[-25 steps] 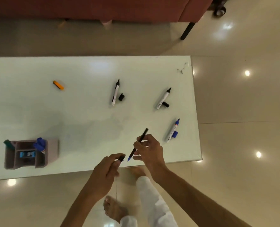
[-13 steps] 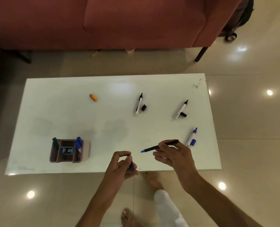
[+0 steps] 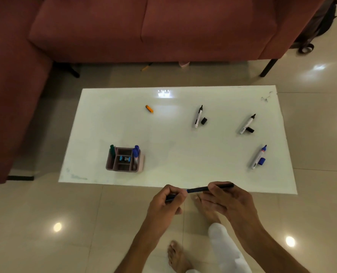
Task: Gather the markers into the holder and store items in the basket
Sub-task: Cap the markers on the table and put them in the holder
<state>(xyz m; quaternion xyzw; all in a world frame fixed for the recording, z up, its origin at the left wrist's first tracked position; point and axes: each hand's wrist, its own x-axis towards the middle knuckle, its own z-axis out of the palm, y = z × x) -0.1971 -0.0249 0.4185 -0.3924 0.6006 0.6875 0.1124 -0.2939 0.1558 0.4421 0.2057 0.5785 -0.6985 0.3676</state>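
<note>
Both hands pinch one slim black pen [image 3: 207, 188], left hand [image 3: 166, 201] on its cap end, right hand [image 3: 225, 200] on the barrel. Pink plastic holder [image 3: 124, 159] has a few markers; three uncapped white markers remain on the white counter [image 3: 124, 125].

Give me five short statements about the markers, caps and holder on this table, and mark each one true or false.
1. Both hands hold the thin blue pen. True; the left hand grips its cap end, the right hand its barrel.
2. Three uncapped markers lie on the table. True.
3. The blue-tipped marker has a black cap beside it. False; its blue cap lies there.
4. The holder is empty. False; a green marker and blue markers stand in it.
5. The orange cap sits inside the holder. False; it lies on the table.
</note>
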